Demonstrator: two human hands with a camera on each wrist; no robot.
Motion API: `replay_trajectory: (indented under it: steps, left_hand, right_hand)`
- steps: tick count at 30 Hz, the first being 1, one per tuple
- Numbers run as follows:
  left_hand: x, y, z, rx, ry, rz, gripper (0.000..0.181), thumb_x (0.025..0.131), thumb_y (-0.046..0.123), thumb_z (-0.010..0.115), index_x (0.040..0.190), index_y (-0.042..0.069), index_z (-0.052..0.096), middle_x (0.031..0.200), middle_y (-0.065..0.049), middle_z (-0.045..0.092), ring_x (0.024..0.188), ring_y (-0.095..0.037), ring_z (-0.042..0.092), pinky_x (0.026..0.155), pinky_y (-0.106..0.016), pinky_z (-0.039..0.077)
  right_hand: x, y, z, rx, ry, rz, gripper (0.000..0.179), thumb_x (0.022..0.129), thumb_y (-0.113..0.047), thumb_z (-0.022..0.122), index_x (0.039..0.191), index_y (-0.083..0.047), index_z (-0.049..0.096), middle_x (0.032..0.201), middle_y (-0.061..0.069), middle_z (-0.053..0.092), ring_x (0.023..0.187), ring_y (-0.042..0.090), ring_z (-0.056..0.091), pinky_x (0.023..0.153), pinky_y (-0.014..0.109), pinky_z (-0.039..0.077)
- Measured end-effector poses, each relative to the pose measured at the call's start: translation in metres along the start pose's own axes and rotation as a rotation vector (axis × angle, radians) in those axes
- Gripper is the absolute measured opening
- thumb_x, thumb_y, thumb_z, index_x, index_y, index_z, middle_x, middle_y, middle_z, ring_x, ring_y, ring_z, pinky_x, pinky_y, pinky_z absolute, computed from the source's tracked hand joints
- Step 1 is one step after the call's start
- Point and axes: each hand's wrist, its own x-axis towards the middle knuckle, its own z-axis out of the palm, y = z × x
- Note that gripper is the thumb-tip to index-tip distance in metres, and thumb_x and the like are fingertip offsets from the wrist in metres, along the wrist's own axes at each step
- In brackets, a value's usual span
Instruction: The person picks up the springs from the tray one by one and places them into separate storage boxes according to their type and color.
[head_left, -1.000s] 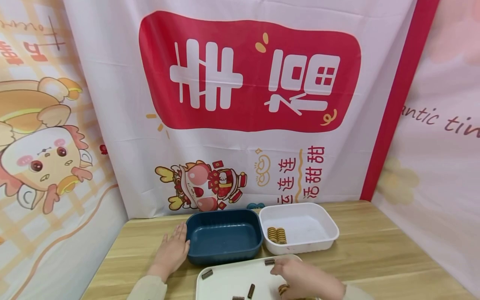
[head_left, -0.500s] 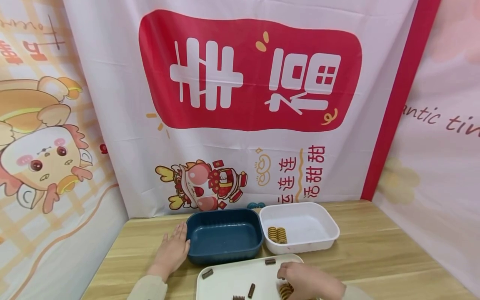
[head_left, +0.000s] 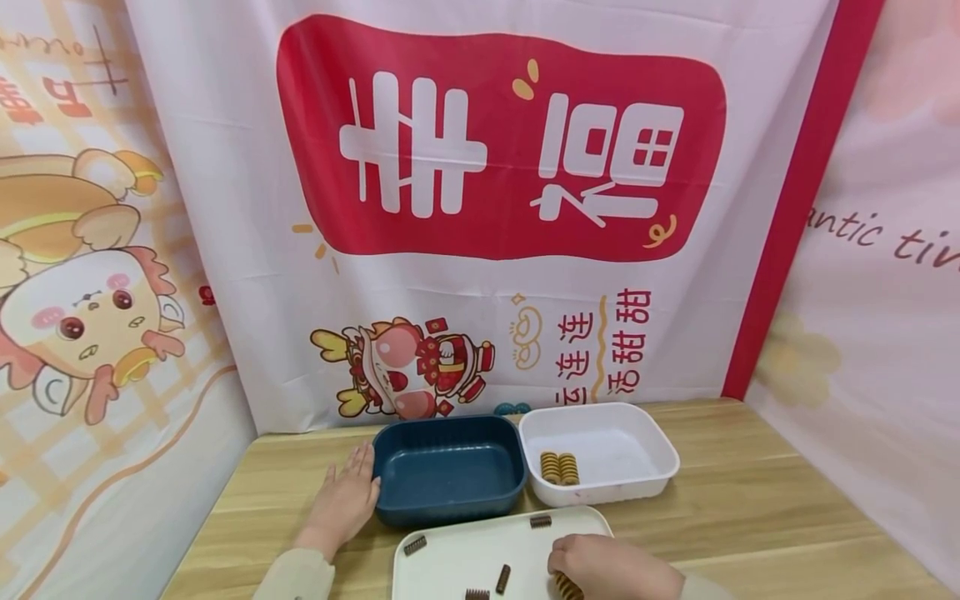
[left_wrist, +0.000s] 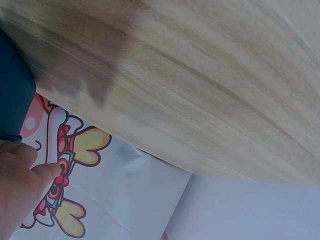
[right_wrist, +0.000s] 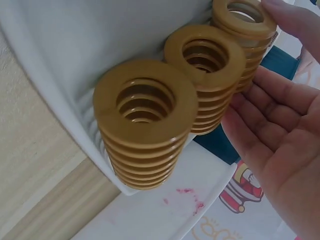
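Observation:
My left hand (head_left: 341,500) lies with straight fingers against the left wall of the dark blue bin (head_left: 450,508); its fingertips also touch the bin in the left wrist view. Over the right part of the white tray (head_left: 442,558), my right hand (head_left: 607,571) holds a gold coil spring (right_wrist: 250,55), thumb on its top end and fingers round its far side. Two more gold springs stand beside it in the right wrist view: a middle spring (right_wrist: 216,107) close to the fingers and a nearer spring (right_wrist: 145,162). In the head view the hand hides most of these.
Several small dark springs (head_left: 415,545) lie scattered on the tray. Behind it, right of the blue bin, stands a white bin (head_left: 637,492) with two gold springs (head_left: 559,468) in its front left corner. A printed cloth (head_left: 502,283) hangs behind the wooden table (head_left: 750,500).
My right hand has drawn back from beside the dark spring at the tray's far edge, and its fingers have come down on a gold spring. The left hand stays in place.

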Motion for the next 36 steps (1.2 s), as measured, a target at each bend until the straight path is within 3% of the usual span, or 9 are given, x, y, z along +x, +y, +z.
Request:
replay_trajectory:
  steps: [17, 24, 29, 36]
  left_hand:
    - [-0.001, 0.004, -0.005, 0.004, -0.007, 0.004, 0.055, 0.099, 0.02, 0.045, 0.141, -0.014, 0.032, 0.148, -0.028, 0.029, 0.137, -0.042, 0.027, 0.105, -0.065, 0.021]
    - [0.002, 0.004, -0.006, 0.001, 0.0, 0.007, 0.056, 0.099, 0.021, 0.044, 0.141, -0.015, 0.032, 0.149, -0.028, 0.028, 0.137, -0.042, 0.026, 0.105, -0.065, 0.021]
    - [0.003, 0.0, -0.002, 0.01, 0.016, 0.013, 0.055, 0.099, 0.02, 0.045, 0.14, -0.015, 0.033, 0.148, -0.029, 0.03, 0.136, -0.043, 0.028, 0.105, -0.064, 0.02]
    - [0.003, -0.003, 0.002, 0.014, -0.006, 0.007, 0.056, 0.1, 0.022, 0.042, 0.14, -0.014, 0.033, 0.148, -0.028, 0.029, 0.137, -0.043, 0.026, 0.106, -0.065, 0.019]
  right_hand:
    - [0.002, 0.0, 0.008, -0.156, 0.034, -0.066, 0.023, 0.084, -0.038, 0.071, 0.097, -0.019, 0.068, 0.079, -0.017, 0.054, 0.066, -0.005, 0.044, 0.065, 0.013, 0.047]
    - [0.003, 0.003, 0.008, -0.245, 0.108, -0.14, 0.021, 0.081, -0.035, 0.073, 0.093, -0.019, 0.067, 0.079, -0.016, 0.053, 0.069, -0.006, 0.045, 0.062, 0.012, 0.044]
    - [0.004, 0.006, 0.011, -0.264, 0.123, -0.161, 0.017, 0.081, -0.032, 0.073, 0.091, -0.019, 0.067, 0.078, -0.016, 0.053, 0.068, -0.007, 0.045, 0.061, 0.011, 0.043]
    - [0.006, 0.005, 0.011, -0.19, 0.084, -0.157, 0.013, 0.083, -0.029, 0.07, 0.089, -0.017, 0.068, 0.076, -0.016, 0.054, 0.066, -0.008, 0.046, 0.061, 0.008, 0.041]
